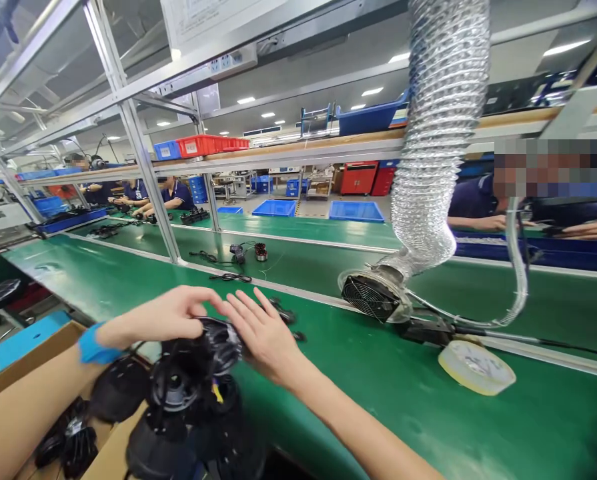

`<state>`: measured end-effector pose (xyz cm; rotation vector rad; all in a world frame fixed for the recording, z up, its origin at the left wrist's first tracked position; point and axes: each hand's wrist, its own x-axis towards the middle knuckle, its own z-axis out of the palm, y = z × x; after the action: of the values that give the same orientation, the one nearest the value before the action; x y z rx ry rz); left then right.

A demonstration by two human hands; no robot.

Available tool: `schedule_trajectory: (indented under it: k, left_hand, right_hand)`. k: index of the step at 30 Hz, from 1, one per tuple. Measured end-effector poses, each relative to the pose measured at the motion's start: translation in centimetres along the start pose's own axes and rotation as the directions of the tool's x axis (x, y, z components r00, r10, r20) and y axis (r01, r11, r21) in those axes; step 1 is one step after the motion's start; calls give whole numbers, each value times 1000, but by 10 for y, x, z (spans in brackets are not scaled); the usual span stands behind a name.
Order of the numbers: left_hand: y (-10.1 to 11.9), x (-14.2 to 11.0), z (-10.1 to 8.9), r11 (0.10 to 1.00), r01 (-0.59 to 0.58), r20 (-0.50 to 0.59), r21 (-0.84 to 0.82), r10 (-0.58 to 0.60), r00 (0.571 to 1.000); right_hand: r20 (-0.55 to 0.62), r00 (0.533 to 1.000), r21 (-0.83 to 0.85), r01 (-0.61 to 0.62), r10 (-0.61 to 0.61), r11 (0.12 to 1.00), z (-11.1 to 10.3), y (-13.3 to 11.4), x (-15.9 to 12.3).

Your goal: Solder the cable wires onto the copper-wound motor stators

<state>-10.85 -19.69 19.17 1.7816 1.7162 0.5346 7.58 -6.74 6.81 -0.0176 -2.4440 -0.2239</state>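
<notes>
My left hand (pixel 171 315), with a blue band on its wrist, curls over the top of a round black fan-like part (pixel 218 343) at the near edge of the green bench (pixel 378 373). My right hand (pixel 261 328) lies against the same part from the right, fingers stretched out and slightly apart. Below them a pile of several similar black round parts (pixel 188 407) with wires fills a cardboard box (pixel 38 353). A small black piece (pixel 283 312) lies just beyond my right fingers.
A silver flexible duct (pixel 438 147) hangs down to a small extraction fan (pixel 371 297) on the bench. A roll of tape (pixel 475 367) lies right of it. Small parts and wires (pixel 243 253) sit on the conveyor behind. Other workers sit far left and right. Metal posts (pixel 143 160) rise from the bench.
</notes>
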Motion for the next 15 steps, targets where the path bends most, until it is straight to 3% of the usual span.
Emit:
schedule_trajectory:
  k: [2,4,8,10,13,14,15]
  left_hand:
    - [10,35,7,999,-40,94,-33,43,995]
    - [15,62,1,993,-114,105,15,111,988]
    - [16,105,-28,915,-285,2,284,297,955]
    - [18,117,-31,859,-305,-126,410,385,914]
    - [25,107,-2,846,-295,-330,444,460,824]
    - [27,97,16,859,-309,-354,409,461,814]
    - [27,85,38,869,-344,-309,356,457,834]
  right_hand:
    - [104,991,-38,-86,90,996,-7,8,-9]
    - [179,961,-122,-189,209,974,-21,17,-11]
    - [226,904,-311,-287,363,906,-55,42,5]
    - [260,868,-370,-314,422,874,-67,56,9]
    - [328,795,-404,-370,509,837,-73,72,-11]
    - [348,763,-402,-404,546,821,-72,74,-25]
    - [363,721,-400,-451,590,798,-71,75,-41]
